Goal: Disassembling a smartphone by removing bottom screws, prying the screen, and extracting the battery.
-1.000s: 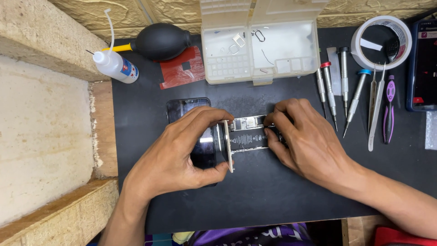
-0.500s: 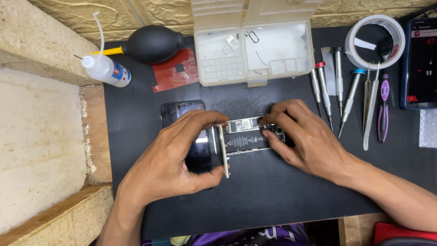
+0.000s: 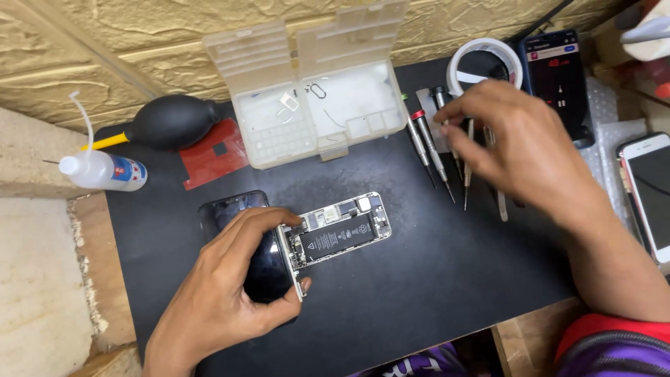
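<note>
Two hands work apart: the left hand [image 3: 234,283] pinches the lifted black glass screen [image 3: 244,244] of an opened silver smartphone [image 3: 342,230], propping it so the battery shows, mid black tabletop mat [image 3: 433,293]; the right hand [image 3: 520,139], fingers loosely spread and empty, hovers over a row of slim metal screwdrivers [image 3: 427,150] by the clear plastic parts box [image 3: 314,112]

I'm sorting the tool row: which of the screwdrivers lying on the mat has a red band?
The leftmost screwdriver, beside the clear parts box. It has a red collar near its top; the one next to it is dark-capped, and the right hand partly covers the rest.
</note>
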